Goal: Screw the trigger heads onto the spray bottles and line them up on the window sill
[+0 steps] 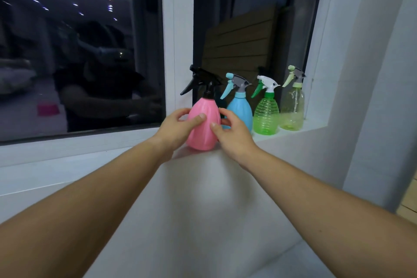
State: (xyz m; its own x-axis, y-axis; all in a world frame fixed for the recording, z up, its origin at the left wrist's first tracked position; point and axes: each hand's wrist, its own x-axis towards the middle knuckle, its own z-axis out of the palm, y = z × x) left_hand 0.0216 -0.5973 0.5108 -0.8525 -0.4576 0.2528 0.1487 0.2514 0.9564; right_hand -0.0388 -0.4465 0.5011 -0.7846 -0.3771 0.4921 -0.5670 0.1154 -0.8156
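Note:
A pink spray bottle [204, 128] with a black trigger head [203, 80] stands upright on the white window sill [293, 132]. My left hand [178, 127] wraps its left side, thumb across the front. My right hand [233, 134] touches its right side with thumb and fingers. To the right stand a blue bottle [242, 111] with a grey and blue head, a green ribbed bottle [266, 115] with a white and green head, and a clear pale-green bottle [292, 106] with a grey head. All trigger heads point left.
A dark window pane [79, 52] fills the left, with a white frame post [178, 29] behind the pink bottle. A brown slatted panel [241, 43] shows through the right pane. The white wall [372, 74] bounds the sill at the right.

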